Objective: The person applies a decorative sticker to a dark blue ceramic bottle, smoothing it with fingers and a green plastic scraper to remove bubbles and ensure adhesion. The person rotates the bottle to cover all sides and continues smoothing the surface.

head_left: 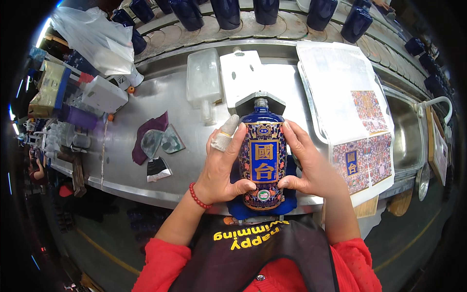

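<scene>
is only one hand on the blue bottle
No, both the left hand and the right hand clasp the blue bottle from either side.

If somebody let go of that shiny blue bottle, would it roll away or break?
The blue bottle looks glazed and hard, so it would probably be slippery and could crack if dropped. Its rounded body lies on a blue pad, steadied by the left hand and right hand, so it might roll sideways once released. It likely feels heavy for its size.

Label sheets (351, 114), rags (154, 138) and clear plastic bottle (204, 80) lie on the steel counter (165, 97).
</scene>
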A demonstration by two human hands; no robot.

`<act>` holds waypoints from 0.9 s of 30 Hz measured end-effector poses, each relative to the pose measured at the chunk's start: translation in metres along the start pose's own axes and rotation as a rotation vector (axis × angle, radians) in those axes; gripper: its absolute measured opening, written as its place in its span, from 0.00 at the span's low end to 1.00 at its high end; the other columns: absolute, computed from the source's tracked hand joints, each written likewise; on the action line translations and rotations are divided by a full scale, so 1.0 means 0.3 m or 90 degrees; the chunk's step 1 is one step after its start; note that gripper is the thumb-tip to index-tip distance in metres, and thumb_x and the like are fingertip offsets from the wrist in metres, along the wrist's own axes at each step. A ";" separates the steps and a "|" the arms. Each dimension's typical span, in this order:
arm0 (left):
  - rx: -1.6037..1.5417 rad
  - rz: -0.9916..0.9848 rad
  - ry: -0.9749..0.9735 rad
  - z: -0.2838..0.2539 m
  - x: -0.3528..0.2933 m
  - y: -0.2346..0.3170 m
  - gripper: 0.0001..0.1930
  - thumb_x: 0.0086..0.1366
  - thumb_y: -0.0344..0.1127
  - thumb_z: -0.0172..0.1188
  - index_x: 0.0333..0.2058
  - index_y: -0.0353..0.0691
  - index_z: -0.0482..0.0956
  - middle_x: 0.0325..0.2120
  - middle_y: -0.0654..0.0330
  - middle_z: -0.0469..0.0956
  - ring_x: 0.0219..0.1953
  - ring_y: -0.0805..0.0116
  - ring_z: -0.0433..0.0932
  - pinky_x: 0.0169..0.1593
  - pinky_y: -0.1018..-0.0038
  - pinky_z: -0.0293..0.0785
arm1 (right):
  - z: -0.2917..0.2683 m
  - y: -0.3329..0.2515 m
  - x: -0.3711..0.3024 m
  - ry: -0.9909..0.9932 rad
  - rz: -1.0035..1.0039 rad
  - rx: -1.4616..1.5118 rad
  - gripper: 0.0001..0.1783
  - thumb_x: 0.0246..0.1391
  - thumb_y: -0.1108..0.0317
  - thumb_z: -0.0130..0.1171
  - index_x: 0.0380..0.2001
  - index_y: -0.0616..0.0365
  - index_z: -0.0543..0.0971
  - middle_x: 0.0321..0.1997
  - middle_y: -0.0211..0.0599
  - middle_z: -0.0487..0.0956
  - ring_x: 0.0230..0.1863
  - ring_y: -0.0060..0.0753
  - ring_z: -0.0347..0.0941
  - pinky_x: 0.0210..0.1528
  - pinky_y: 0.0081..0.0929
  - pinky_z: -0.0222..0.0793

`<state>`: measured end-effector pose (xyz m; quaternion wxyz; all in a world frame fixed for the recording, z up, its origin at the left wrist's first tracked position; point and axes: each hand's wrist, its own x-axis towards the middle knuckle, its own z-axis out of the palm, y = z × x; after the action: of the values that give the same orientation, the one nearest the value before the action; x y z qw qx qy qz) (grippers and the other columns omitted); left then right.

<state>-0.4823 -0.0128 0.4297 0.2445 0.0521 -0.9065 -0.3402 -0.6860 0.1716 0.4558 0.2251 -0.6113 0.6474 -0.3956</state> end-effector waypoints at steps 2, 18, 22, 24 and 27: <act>-0.003 -0.003 0.004 -0.001 0.004 0.004 0.56 0.61 0.76 0.53 0.73 0.36 0.54 0.70 0.36 0.55 0.72 0.39 0.54 0.73 0.46 0.40 | -0.002 -0.002 -0.002 -0.003 -0.001 -0.006 0.62 0.43 0.45 0.76 0.76 0.54 0.54 0.76 0.62 0.53 0.75 0.65 0.53 0.73 0.47 0.58; 0.015 0.015 -0.006 -0.009 0.005 0.005 0.56 0.59 0.77 0.55 0.73 0.38 0.55 0.71 0.35 0.54 0.73 0.39 0.54 0.73 0.46 0.39 | 0.000 0.006 -0.014 0.003 -0.037 -0.021 0.62 0.43 0.44 0.76 0.76 0.52 0.55 0.75 0.63 0.54 0.74 0.67 0.55 0.71 0.47 0.60; 0.027 0.007 -0.031 -0.017 0.000 -0.002 0.57 0.57 0.77 0.57 0.73 0.37 0.56 0.70 0.35 0.55 0.72 0.39 0.55 0.73 0.49 0.39 | 0.002 0.008 -0.023 -0.039 0.042 0.018 0.68 0.39 0.33 0.73 0.76 0.55 0.52 0.77 0.59 0.50 0.78 0.59 0.49 0.75 0.46 0.53; 0.016 0.011 -0.034 -0.021 -0.006 -0.009 0.58 0.57 0.77 0.58 0.73 0.37 0.56 0.70 0.37 0.57 0.72 0.41 0.57 0.73 0.50 0.41 | 0.003 0.013 -0.035 -0.019 0.002 0.007 0.70 0.38 0.33 0.74 0.76 0.56 0.52 0.78 0.58 0.50 0.78 0.57 0.49 0.75 0.45 0.53; 0.029 0.063 -0.029 -0.008 -0.013 -0.020 0.61 0.55 0.78 0.59 0.73 0.36 0.54 0.68 0.41 0.62 0.67 0.44 0.63 0.70 0.53 0.47 | 0.012 0.016 -0.058 -0.021 -0.037 -0.041 0.70 0.37 0.34 0.74 0.76 0.56 0.52 0.78 0.57 0.51 0.78 0.57 0.49 0.76 0.44 0.52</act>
<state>-0.4781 -0.0179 0.4259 0.2393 0.0048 -0.9207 -0.3082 -0.6834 0.1874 0.4466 0.2039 -0.6433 0.6381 -0.3708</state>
